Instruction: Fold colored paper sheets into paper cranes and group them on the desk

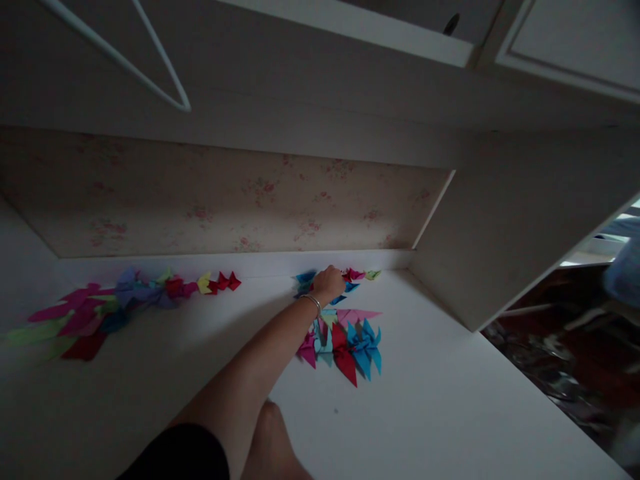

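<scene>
My left hand (330, 283), with a bracelet (315, 304) at the wrist, reaches to the back of the white surface. Its fingers are closed, and whatever they grip is hidden. Right beside the fingertips lies a small pink folded-paper figure (354, 274), with a light green one (373, 275) past it. Blue folded papers (304, 283) show on the other side of the hand. Nearer me, under the wrist, sits a cluster with a red paper figure (344, 357) and a blue spiky one (367, 347). My right hand cannot be made out.
A long row of coloured folded papers (173, 288) lies along the back left. Floral wallpaper (260, 200) lines the rear, a side panel (505, 220) stands at the right, and a shelf edge (350, 23) runs overhead. A white bent rod (125, 63) hangs upper left. Bare skin (273, 440) shows at the bottom.
</scene>
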`<state>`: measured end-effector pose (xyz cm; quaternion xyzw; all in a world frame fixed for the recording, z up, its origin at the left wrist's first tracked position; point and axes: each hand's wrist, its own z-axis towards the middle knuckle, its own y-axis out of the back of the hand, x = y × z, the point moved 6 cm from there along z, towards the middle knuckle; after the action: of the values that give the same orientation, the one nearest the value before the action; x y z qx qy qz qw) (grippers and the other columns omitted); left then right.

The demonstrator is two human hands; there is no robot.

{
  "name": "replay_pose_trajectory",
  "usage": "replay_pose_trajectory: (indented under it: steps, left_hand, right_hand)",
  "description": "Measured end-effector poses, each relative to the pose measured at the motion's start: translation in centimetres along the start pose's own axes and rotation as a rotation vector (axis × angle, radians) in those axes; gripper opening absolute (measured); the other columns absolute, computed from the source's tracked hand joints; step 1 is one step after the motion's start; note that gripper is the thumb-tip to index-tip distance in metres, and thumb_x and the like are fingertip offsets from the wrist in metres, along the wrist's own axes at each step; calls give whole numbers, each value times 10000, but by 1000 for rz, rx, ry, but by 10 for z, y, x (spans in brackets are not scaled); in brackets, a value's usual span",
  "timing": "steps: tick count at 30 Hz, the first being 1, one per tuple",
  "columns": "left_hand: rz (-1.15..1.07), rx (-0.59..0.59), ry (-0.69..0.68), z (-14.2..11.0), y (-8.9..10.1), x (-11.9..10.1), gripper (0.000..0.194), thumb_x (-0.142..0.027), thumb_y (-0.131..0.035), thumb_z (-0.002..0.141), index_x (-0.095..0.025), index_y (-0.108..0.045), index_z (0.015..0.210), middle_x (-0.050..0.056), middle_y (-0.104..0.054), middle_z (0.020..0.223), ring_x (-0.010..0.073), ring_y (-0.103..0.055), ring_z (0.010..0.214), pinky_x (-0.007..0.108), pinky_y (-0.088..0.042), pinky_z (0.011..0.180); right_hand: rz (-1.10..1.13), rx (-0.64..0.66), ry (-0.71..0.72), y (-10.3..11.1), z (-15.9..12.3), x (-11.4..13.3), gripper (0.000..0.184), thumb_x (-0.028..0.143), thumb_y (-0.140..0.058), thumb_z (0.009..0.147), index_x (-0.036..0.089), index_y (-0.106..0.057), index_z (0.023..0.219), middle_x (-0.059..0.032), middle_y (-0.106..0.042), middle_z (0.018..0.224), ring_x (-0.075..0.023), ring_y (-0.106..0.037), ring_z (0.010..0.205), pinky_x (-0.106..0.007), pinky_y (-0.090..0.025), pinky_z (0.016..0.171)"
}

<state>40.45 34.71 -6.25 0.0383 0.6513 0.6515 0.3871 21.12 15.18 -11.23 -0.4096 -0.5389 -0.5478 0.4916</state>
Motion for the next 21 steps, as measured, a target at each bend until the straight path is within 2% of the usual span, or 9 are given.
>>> replay_pose_trajectory:
  steps: [3,5,8,10,13,16,19,21]
  left_hand:
    - [-48,-33,-62,-18,19,-2,313,-245,-432,879,-122,-712,945,178,-663,1077,251,-624,1010,301,-448,844]
    - [-88,-51,-102,-40,34,2,298,-238,-434,876,-154,-718,900,127,-692,1013,213,-630,976,274,-443,839]
    - [-149,-85,-125,-85,58,22,254,-225,-469,849,-182,-718,832,57,-718,902,174,-639,898,239,-446,810]
    - [-207,-125,-102,-122,73,46,265,-224,-450,851,-177,-711,859,40,-721,891,157,-643,850,226,-456,769]
    - [-553,-208,32,-182,95,93,244,-280,-489,827,-165,-704,836,34,-720,853,161,-637,810,228,-457,727]
    - [-671,-283,217,-244,112,134,259,-358,-532,801,-163,-703,817,32,-712,823,172,-620,777,246,-445,705]
    - [-753,-268,355,-297,119,160,310,-433,-570,766,-156,-704,807,21,-683,721,168,-591,676,245,-418,604]
    - [-794,-231,404,-324,118,172,341,-471,-585,750,-154,-702,790,8,-648,649,156,-557,612,237,-384,547]
  right_hand:
    - [-113,-62,52,1,-1,-4,203,130,-496,774,209,-675,720,6,-605,669,-140,-547,634,-227,-397,599]
    - [-163,-67,51,0,-1,-8,211,105,-480,772,199,-665,734,23,-575,639,-108,-496,574,-204,-357,550]
    - [-158,-34,18,-3,-2,-13,223,102,-449,797,191,-652,772,33,-549,625,-88,-460,540,-185,-326,507]
    - [-157,-27,20,-4,-3,-13,207,109,-449,799,187,-639,773,31,-543,636,-88,-455,554,-179,-322,501]
    - [-154,-49,30,-3,-4,-13,181,156,-456,818,182,-631,775,21,-543,639,-94,-452,566,-181,-326,507]
    - [-113,-59,-7,-3,-4,-17,190,252,-457,858,179,-625,807,22,-528,604,-94,-435,528,-185,-315,484]
    - [-63,-69,-41,-3,-5,-21,236,346,-454,880,178,-608,817,32,-488,565,-90,-398,481,-192,-290,453]
    - [-48,-80,-58,-3,-6,-22,268,389,-449,888,178,-606,837,36,-470,552,-92,-385,467,-198,-276,440]
